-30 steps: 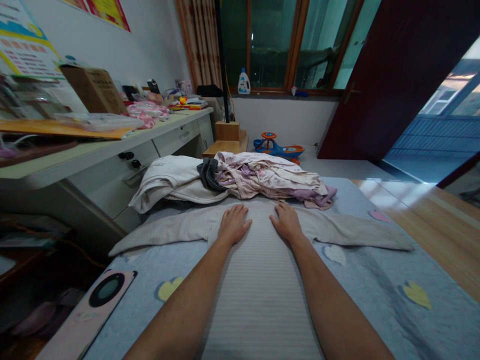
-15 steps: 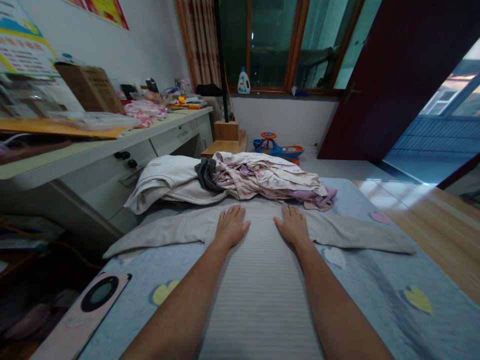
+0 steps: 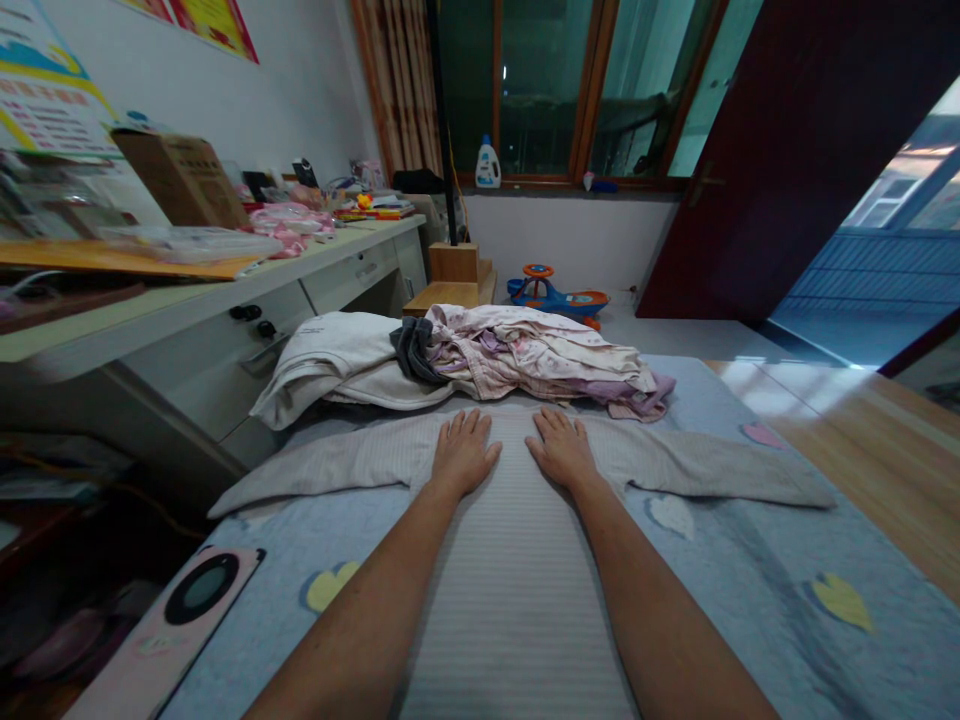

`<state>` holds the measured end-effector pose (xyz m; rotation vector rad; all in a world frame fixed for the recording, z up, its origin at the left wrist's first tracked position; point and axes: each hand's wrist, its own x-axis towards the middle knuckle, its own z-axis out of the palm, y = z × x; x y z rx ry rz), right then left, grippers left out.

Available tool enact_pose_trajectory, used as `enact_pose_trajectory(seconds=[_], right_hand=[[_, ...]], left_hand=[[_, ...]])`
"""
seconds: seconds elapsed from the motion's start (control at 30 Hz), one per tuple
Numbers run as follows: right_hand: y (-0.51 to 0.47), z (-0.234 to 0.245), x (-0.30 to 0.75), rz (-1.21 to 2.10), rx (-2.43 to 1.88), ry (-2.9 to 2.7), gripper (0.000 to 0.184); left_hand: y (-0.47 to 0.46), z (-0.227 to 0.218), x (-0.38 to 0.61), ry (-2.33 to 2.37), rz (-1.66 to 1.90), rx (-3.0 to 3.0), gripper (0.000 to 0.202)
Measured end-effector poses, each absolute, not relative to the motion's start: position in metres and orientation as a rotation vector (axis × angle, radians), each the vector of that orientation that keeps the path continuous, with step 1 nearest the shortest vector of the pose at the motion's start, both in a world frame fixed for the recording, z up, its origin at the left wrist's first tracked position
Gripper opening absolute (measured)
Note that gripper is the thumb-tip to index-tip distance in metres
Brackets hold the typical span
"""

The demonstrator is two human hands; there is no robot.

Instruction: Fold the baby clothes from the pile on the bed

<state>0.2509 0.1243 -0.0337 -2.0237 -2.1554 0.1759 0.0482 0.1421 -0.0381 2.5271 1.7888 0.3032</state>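
Light-grey, finely striped long-sleeved fabric top (image 3: 517, 600) lies spread on a pale-blue, heart-patterned bed cover (image 3: 750, 600), its body running toward six o'clock, its sleeves toward nine and three. The left hand (image 3: 463, 455) and right hand (image 3: 562, 450) rest palm-down on its upper part, fingers extended, gripping nothing. Smoothing well likely calls for light, even pressure outward, clear of the crumpled white-and-pink cloth heap (image 3: 525, 350) at twelve o'clock.

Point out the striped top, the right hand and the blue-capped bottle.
Striped top (image 3: 517, 560): head view, middle of its body.
Right hand (image 3: 562, 452): head view, back of the hand.
Blue-capped bottle (image 3: 487, 170): head view, its white body.
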Motion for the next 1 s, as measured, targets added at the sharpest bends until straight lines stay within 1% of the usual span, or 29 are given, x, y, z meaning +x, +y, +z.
enact_pose_trajectory(seconds=[0.2,0.3,0.37,0.47,0.57,0.67,0.77,0.9,1.0], right_hand=[[0.127,-0.034,0.256,0.176,-2.116,-2.104,0.068],[0.127,-0.035,0.259,0.164,-2.158,-2.05,0.07],[0.126,-0.034,0.26,0.134,-2.172,-2.009,0.069],[0.124,-0.031,0.259,0.025,-2.128,-1.982,0.056],[0.122,-0.027,0.254,-0.029,-1.984,-2.073,0.044],[0.12,-0.026,0.25,0.017,-1.909,-2.171,0.039],[0.12,-0.028,0.247,0.016,-1.922,-2.184,0.042],[0.121,-0.032,0.246,0.024,-1.967,-2.182,0.05],[0.123,-0.034,0.245,0.045,-2.004,-2.169,0.052]], left_hand=[[0.142,-0.038,0.047,1.839,0.296,2.479,0.06],[0.142,-0.039,0.047,1.875,0.296,2.451,0.064],[0.143,-0.039,0.046,1.885,0.293,2.444,0.065],[0.143,-0.039,0.046,1.877,0.282,2.441,0.065],[0.142,-0.038,0.045,1.855,0.286,2.46,0.063],[0.141,-0.037,0.044,1.827,0.309,2.492,0.06],[0.14,-0.036,0.043,1.78,0.347,2.525,0.054],[0.141,-0.036,0.044,1.566,0.401,2.623,0.039],[0.144,-0.038,0.046,1.376,0.416,2.672,0.036]])
